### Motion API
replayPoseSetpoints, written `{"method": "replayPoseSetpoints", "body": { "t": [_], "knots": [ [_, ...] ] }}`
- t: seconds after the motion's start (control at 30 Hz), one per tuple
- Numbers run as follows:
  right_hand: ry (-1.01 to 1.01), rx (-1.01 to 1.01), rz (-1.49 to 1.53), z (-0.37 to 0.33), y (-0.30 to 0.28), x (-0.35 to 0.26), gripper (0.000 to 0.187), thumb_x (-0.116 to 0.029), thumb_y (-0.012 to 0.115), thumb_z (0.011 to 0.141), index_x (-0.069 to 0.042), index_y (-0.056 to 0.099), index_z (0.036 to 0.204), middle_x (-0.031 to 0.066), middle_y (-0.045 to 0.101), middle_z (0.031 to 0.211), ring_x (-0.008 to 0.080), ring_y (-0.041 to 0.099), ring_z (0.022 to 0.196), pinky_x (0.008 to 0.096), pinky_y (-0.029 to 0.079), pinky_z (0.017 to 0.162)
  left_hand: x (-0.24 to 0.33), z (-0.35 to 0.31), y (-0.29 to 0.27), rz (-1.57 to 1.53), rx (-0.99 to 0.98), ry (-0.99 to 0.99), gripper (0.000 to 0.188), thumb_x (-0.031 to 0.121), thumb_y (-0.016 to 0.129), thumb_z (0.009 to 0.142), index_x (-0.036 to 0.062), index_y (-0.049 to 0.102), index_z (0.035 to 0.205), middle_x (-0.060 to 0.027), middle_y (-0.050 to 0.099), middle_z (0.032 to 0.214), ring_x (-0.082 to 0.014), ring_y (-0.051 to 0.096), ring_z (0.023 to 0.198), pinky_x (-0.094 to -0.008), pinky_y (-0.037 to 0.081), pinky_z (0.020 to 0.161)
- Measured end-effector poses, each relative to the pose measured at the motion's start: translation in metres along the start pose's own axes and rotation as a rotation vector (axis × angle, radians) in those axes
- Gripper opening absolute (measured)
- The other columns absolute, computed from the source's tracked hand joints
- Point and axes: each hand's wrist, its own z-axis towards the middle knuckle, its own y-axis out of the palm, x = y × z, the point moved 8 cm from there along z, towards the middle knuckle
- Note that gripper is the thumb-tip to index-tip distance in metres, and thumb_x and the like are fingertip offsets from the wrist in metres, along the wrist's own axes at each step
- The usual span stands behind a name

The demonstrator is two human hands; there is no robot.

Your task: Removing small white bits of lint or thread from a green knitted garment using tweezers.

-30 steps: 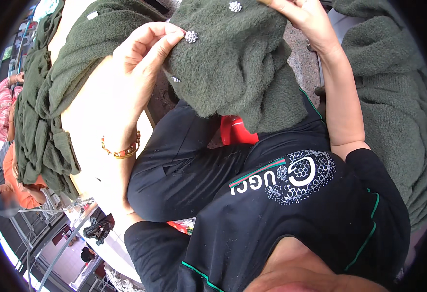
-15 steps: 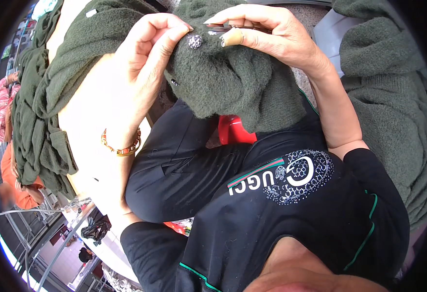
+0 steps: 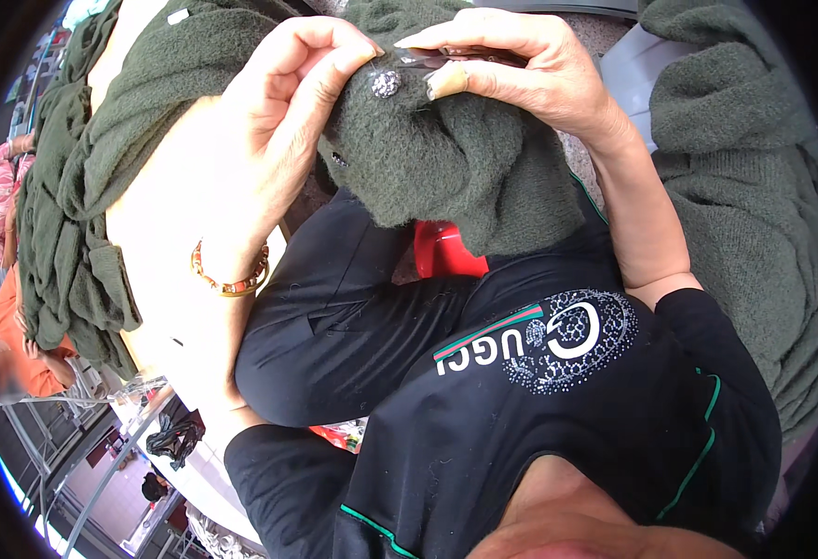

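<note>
A dark green fuzzy knit garment (image 3: pixel 418 158) lies bunched over my lap, with a round sparkly button (image 3: pixel 385 84) near its top. A second small shiny button (image 3: pixel 338 159) shows at its left edge. Just above the round button, my left hand (image 3: pixel 283 102) is closed in a pinch on what looks like a fine thread, barely visible. My right hand (image 3: pixel 539 74) grips small dark metal thread snips (image 3: pixel 470 55) between thumb and fingers, their tip close to the button. A tan wrap covers part of the right thumb. The fingers partly hide the snips.
On the left, more green knitwear (image 3: pixel 171 84) is heaped along a pale table (image 3: pixel 162 233). Another green pile (image 3: pixel 735 214) lies at right beside a pale plastic bin (image 3: pixel 628 70). Something red (image 3: pixel 446 250) shows between my legs. A person in orange (image 3: pixel 32 326) is at far left.
My left hand has shifted slightly right and still pinches above the button. The snips' tip and the button have moved a little; both hands keep their grip.
</note>
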Motion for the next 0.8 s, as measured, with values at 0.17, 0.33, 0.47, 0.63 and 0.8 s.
{"method": "replayPoseSetpoints", "body": {
  "t": [0.17, 0.33, 0.47, 0.63, 0.8],
  "knots": [
    [-0.368, -0.111, -0.084, -0.004, -0.013, 0.014, 0.030, -0.004, 0.074, 0.085, 0.004, 0.069, 0.114, 0.0095, 0.070, 0.096, 0.0131, 0.063, 0.087, 0.0249, 0.049, 0.078, 0.001, 0.003, -0.001, 0.173, 0.049, -0.054, 0.017, 0.014, 0.053, 0.102, 0.0044, 0.061, 0.113, -0.0004, 0.064, 0.106, -0.0063, 0.057, 0.098, -0.0200, 0.042, 0.091],
    [0.197, -0.026, -0.149, 0.003, -0.008, 0.023, 0.030, -0.004, 0.073, 0.085, 0.004, 0.069, 0.114, 0.0077, 0.068, 0.088, 0.0109, 0.060, 0.078, 0.0240, 0.046, 0.069, 0.000, -0.003, -0.002, 0.108, 0.016, -0.007, 0.018, 0.016, 0.053, 0.102, 0.0045, 0.061, 0.113, 0.0000, 0.064, 0.104, -0.0059, 0.057, 0.098, -0.0196, 0.042, 0.091],
    [-0.370, -0.160, -0.237, -0.001, -0.003, 0.004, 0.030, -0.003, 0.071, 0.086, 0.004, 0.068, 0.115, 0.0074, 0.066, 0.085, 0.0113, 0.059, 0.075, 0.0241, 0.046, 0.068, 0.005, 0.003, 0.011, 0.022, -0.081, 0.005, 0.018, 0.016, 0.053, 0.102, 0.0044, 0.061, 0.113, -0.0001, 0.064, 0.104, -0.0061, 0.057, 0.098, -0.0196, 0.042, 0.090],
    [-0.405, -0.176, -0.303, 0.000, -0.001, 0.000, 0.029, -0.001, 0.069, 0.087, 0.004, 0.068, 0.116, 0.0081, 0.066, 0.085, 0.0122, 0.060, 0.076, 0.0245, 0.046, 0.069, 0.003, 0.003, 0.013, 0.035, -0.105, -0.010, 0.018, 0.016, 0.052, 0.103, 0.0046, 0.060, 0.112, -0.0004, 0.064, 0.104, -0.0060, 0.057, 0.098, -0.0194, 0.042, 0.090],
    [-0.426, -0.177, -0.287, 0.000, 0.002, -0.002, 0.027, 0.001, 0.068, 0.087, 0.005, 0.069, 0.113, 0.0089, 0.067, 0.086, 0.0135, 0.062, 0.076, 0.0253, 0.048, 0.068, 0.001, 0.001, 0.011, 0.067, -0.092, -0.037, 0.017, 0.016, 0.052, 0.103, 0.0053, 0.060, 0.113, -0.0002, 0.064, 0.104, -0.0057, 0.057, 0.099, -0.0193, 0.042, 0.090]
  ]
}}
